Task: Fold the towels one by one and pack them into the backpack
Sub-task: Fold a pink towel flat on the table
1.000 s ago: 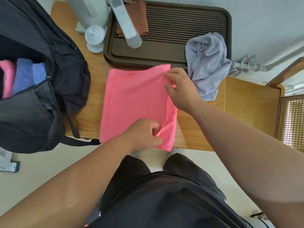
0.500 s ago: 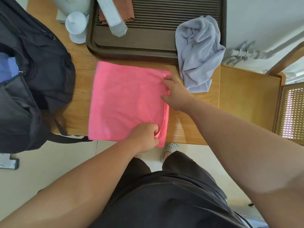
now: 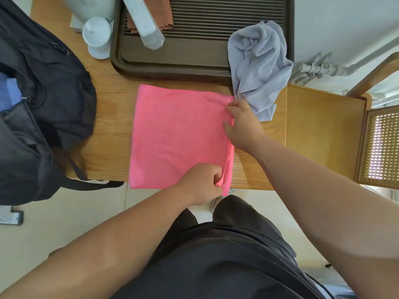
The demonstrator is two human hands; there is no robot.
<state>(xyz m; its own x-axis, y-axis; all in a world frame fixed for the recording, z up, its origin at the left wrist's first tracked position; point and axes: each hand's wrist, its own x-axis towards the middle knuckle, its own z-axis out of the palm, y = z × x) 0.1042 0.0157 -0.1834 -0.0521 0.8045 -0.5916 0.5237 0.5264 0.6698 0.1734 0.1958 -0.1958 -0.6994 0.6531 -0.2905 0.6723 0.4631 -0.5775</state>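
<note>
A pink towel [image 3: 177, 134] lies flat on the wooden table [image 3: 110, 126], folded into a rough square, its near edge hanging over the table's front. My left hand [image 3: 203, 183] pinches its near right corner. My right hand [image 3: 243, 124] grips the far part of its right edge. A crumpled grey towel [image 3: 259, 65] lies at the back right, partly on the tray. The black backpack [image 3: 41, 108] stands open at the left, with a blue towel [image 3: 8, 91] showing inside it.
A dark brown slatted tray [image 3: 172, 61] sits at the back with a long grey-white object [image 3: 144, 22] and a brown cloth [image 3: 164, 16] on it. A white cup-like item [image 3: 97, 37] stands left of the tray. A wooden chair [image 3: 323, 132] is at the right.
Both hands have drawn the towel's right edge flatter and squarer on the table. The view has shifted, so less of the backpack's inside shows.
</note>
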